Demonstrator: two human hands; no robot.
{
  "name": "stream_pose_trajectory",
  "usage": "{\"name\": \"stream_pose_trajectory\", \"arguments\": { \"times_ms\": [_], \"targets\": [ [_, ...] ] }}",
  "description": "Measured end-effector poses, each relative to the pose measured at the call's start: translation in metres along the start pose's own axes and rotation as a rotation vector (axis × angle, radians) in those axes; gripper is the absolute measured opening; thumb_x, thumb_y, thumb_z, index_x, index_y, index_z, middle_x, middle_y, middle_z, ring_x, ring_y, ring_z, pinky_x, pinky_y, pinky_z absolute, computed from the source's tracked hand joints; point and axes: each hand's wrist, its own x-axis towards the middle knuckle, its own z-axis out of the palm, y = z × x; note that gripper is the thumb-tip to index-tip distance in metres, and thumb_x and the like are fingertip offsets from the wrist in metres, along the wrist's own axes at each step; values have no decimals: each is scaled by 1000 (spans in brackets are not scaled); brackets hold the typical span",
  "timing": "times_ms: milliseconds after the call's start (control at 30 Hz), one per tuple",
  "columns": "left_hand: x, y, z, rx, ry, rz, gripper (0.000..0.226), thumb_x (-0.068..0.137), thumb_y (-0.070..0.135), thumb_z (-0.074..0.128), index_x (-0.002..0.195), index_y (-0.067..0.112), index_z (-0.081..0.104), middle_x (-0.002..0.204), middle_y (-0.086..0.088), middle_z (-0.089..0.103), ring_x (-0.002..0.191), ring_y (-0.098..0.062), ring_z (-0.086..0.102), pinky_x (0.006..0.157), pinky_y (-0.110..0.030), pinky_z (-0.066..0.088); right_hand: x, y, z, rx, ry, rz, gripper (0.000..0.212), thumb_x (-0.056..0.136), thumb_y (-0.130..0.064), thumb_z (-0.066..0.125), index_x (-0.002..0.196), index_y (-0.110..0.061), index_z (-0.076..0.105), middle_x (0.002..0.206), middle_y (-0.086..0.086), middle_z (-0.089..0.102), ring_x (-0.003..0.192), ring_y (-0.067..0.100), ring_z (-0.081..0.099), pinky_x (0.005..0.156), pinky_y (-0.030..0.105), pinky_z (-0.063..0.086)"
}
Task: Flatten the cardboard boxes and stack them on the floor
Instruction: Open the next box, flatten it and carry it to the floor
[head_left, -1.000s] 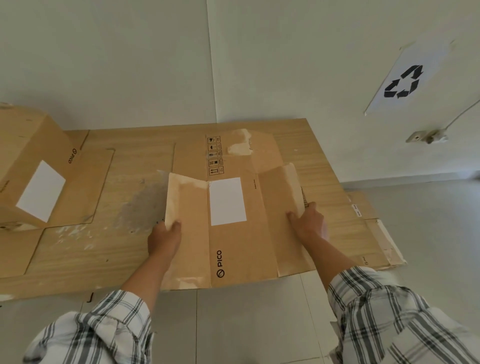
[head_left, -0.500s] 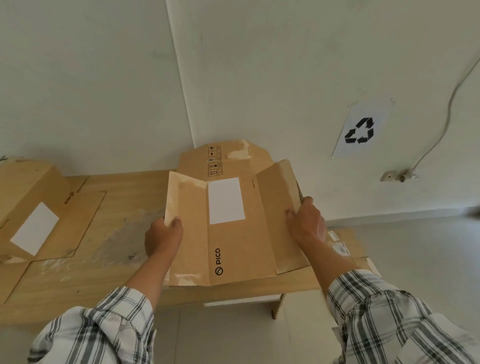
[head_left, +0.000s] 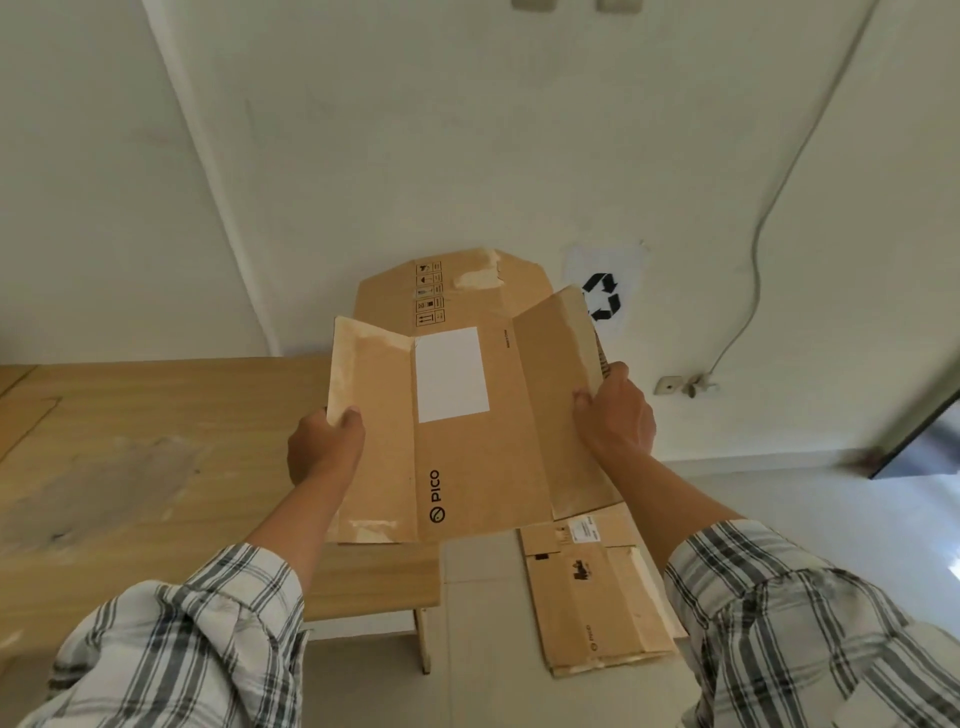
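I have the flattened brown cardboard PICO box (head_left: 467, 415) in the air: left hand (head_left: 324, 449) closed on its left flap, right hand (head_left: 615, 415) closed on its right. Flat brown cardboard stack (head_left: 597, 597) already on the floor beyond the wooden desk's (head_left: 156, 415) right edge; this sheet still to lay. Since last frame, box lifted off desk, swung rightward.

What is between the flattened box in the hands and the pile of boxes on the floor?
Nothing visible. The flattened box is held in the air by the left hand and right hand, and the floor pile lies open below it, beside the table.
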Motion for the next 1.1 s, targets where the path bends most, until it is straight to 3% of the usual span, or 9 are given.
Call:
{"name": "stream_pose_trajectory", "arguments": {
  "times_ms": [300, 500, 600, 767, 967, 1100],
  "targets": [
    [-35, 50, 179, 9, -63, 6, 35, 90, 37, 58, 102, 8, 73, 94, -16, 72, 82, -35, 65, 68, -34, 47, 111, 145, -9, -22, 11, 56, 33, 95, -27, 53, 120, -7, 45, 107, 13, 64, 93, 35, 63, 69, 38, 45],
    [-61, 30, 294, 47, -66, -36, 45, 88, 43, 54, 112, 8, 70, 101, -14, 72, 88, -36, 66, 76, -41, 56, 161, 249, 30, -41, -43, 88, 33, 95, -30, 54, 119, -8, 46, 107, 12, 64, 95, 34, 63, 72, 41, 47],
    [-71, 4, 352, 60, -70, -59, 34, 93, 34, 55, 107, 6, 69, 94, -11, 69, 78, -31, 60, 69, -34, 48, 176, 304, 70, -54, -74, 106, 29, 95, -28, 55, 116, -9, 46, 106, 12, 64, 93, 34, 63, 70, 38, 44],
    [-75, -80, 460, 87, -75, -59, 32, 94, 32, 54, 105, 6, 69, 89, -9, 67, 75, -29, 58, 68, -33, 47, 187, 409, 170, -65, -110, 140, 29, 95, -28, 55, 115, -9, 47, 107, 13, 65, 93, 34, 63, 71, 37, 43],
    [-83, -236, 599, 108, -97, -104, 20, 89, 28, 58, 95, 11, 67, 80, -5, 67, 64, -23, 61, 56, -28, 45, 171, 551, 332, -65, -148, 147, 32, 95, -31, 57, 117, -11, 47, 106, 13, 66, 90, 33, 65, 73, 39, 49],
    [-88, -338, 679, 125, -140, -158, 15, 86, 26, 61, 91, 12, 66, 78, -4, 67, 64, -22, 61, 55, -28, 45, 152, 637, 437, -86, -183, 186, 34, 94, -34, 58, 119, -14, 46, 107, 12, 68, 89, 33, 66, 73, 43, 55]
  ]
}}
